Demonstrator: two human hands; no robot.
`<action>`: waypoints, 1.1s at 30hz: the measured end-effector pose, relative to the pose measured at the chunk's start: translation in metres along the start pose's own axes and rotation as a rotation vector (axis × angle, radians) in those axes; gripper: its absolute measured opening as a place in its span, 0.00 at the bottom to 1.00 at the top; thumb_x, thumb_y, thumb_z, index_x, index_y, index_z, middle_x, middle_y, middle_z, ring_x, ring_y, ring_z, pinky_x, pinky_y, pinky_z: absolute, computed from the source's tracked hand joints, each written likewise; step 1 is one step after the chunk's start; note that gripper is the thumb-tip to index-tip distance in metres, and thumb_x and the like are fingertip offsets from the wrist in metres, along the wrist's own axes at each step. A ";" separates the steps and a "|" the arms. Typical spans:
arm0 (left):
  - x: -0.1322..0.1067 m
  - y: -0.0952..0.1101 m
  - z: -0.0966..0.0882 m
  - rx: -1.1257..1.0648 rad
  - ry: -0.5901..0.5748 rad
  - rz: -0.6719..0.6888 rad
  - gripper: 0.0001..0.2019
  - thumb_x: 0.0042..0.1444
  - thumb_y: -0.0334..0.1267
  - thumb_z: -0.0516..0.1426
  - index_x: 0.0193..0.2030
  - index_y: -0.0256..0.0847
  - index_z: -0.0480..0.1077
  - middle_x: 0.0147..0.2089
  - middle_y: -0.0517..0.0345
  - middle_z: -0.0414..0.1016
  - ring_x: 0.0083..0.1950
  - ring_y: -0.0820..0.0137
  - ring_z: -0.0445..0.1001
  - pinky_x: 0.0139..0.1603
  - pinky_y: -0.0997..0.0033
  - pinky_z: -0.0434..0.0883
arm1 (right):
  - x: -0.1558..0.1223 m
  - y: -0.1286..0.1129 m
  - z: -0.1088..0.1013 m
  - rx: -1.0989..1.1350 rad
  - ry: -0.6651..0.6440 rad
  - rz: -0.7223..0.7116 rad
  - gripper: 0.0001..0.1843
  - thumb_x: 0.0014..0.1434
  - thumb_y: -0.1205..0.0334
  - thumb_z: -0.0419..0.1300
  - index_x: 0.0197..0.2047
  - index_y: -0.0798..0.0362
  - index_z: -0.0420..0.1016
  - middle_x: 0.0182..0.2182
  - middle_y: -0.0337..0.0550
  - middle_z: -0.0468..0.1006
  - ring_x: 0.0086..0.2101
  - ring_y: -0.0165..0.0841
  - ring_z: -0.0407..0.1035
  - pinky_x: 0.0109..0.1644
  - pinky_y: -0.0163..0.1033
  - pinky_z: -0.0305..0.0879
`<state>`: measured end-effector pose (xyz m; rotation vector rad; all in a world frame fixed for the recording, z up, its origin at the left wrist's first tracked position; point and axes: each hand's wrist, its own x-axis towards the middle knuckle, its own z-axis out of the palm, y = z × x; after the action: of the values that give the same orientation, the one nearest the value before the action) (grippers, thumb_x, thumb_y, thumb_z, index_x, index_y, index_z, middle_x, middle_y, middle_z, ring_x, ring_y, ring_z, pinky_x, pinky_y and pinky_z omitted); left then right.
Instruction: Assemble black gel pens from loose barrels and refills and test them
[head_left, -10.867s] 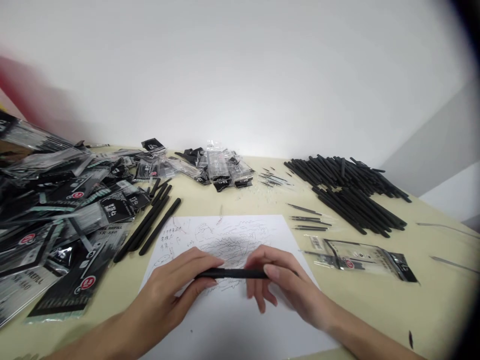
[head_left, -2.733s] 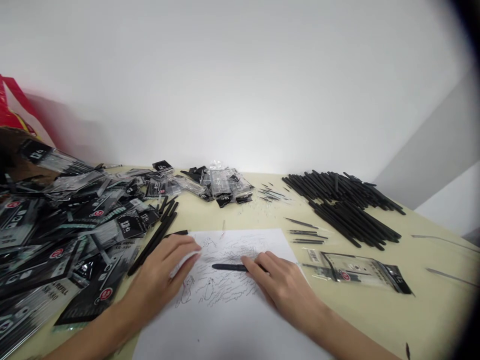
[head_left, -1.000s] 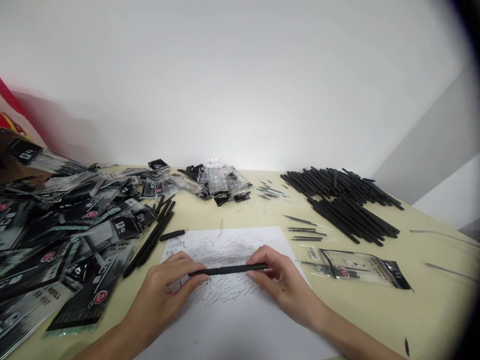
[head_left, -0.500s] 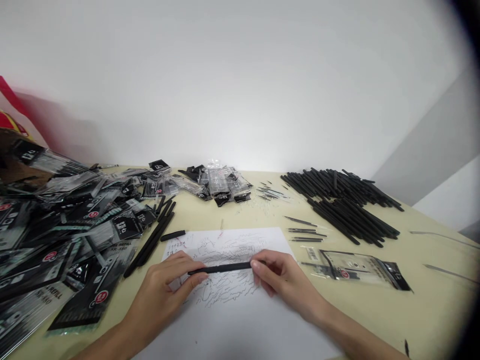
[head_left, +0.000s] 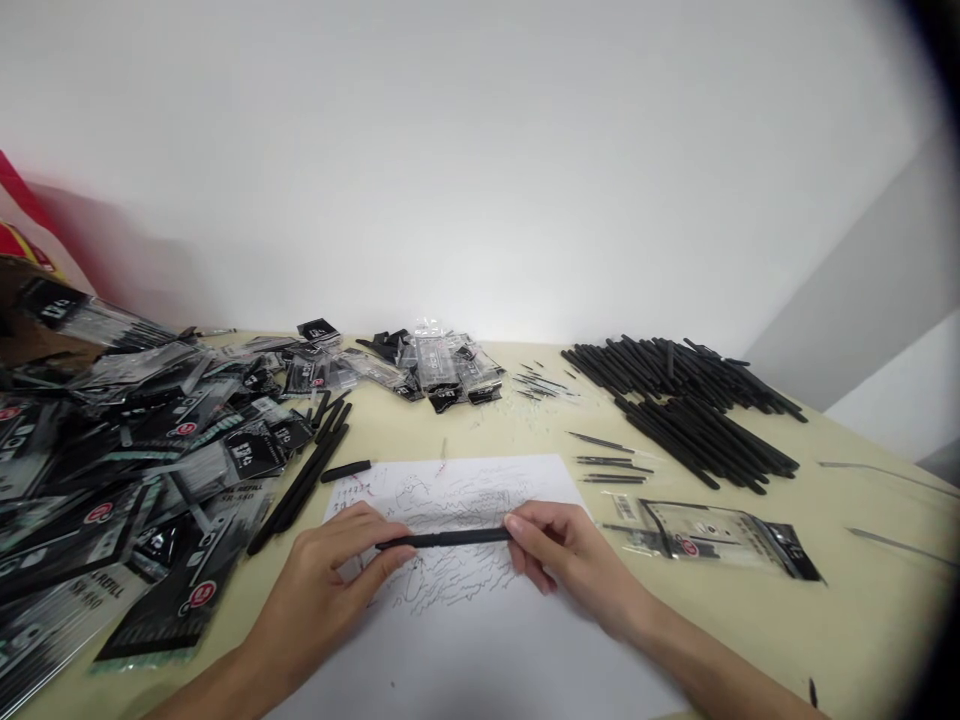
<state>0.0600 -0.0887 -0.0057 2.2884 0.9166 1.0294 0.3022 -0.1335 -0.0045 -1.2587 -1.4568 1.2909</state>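
Black pen (head_left: pixel 442 539) sits level in the lower centre of the frame, just above the scribbled paper (head_left: pixel 480 650), pinched at both ends. Your left hand (head_left: pixel 330 585) closes thumb and fingers on its left tip, and your right hand (head_left: pixel 574 560) closes its fingertips on the right end. Compared with a second ago, less of the barrel shows between your hands: your right fingertips have come inward along it while the left grip has not shifted. Judging by that, the two ends are being pressed together, not drawn apart.

It is a slim, straight, matte stick with no shine. The paper is a thin white sheet, its upper half covered in fine ink scrawl. A short black piece (head_left: pixel 346 470) lies on the pale yellow tabletop (head_left: pixel 862 600) off the sheet's upper left corner, beside loose black barrels (head_left: pixel 304 480). Glossy, crinkled packets (head_left: pixel 135 450) heap at the left. A matte pile of pens (head_left: pixel 697 400) fills the upper right. Needle-thin refills (head_left: pixel 611 462) and one flat clear packet (head_left: pixel 720 530) lie right of the sheet.
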 end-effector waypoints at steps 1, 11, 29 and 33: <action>0.000 0.000 0.000 0.001 -0.004 0.005 0.05 0.54 0.34 0.57 0.35 0.40 0.74 0.28 0.58 0.74 0.31 0.71 0.71 0.30 0.74 0.70 | 0.000 0.001 0.000 -0.010 0.010 -0.009 0.21 0.60 0.49 0.52 0.25 0.57 0.68 0.14 0.32 0.60 0.17 0.23 0.52 0.22 0.31 0.50; -0.001 -0.004 0.000 -0.003 -0.020 -0.044 0.05 0.55 0.35 0.56 0.35 0.41 0.74 0.29 0.58 0.74 0.32 0.71 0.71 0.32 0.74 0.69 | 0.001 0.003 0.001 0.058 0.080 0.009 0.17 0.53 0.49 0.60 0.37 0.55 0.68 0.19 0.32 0.61 0.19 0.23 0.54 0.21 0.30 0.50; -0.003 -0.007 0.000 -0.014 -0.025 -0.072 0.05 0.55 0.35 0.56 0.36 0.42 0.74 0.30 0.59 0.74 0.33 0.71 0.71 0.33 0.75 0.68 | 0.003 -0.001 -0.001 0.013 0.045 0.024 0.23 0.59 0.48 0.53 0.22 0.57 0.70 0.12 0.34 0.63 0.15 0.22 0.52 0.22 0.32 0.49; -0.003 -0.007 0.001 -0.016 -0.015 -0.066 0.05 0.55 0.35 0.56 0.36 0.42 0.74 0.30 0.59 0.74 0.33 0.71 0.71 0.34 0.75 0.68 | 0.002 0.001 -0.002 0.045 0.126 -0.004 0.15 0.53 0.51 0.61 0.31 0.56 0.71 0.20 0.35 0.69 0.19 0.23 0.57 0.24 0.31 0.53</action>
<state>0.0560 -0.0862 -0.0124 2.2344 0.9679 0.9867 0.3036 -0.1313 -0.0051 -1.2828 -1.3335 1.2124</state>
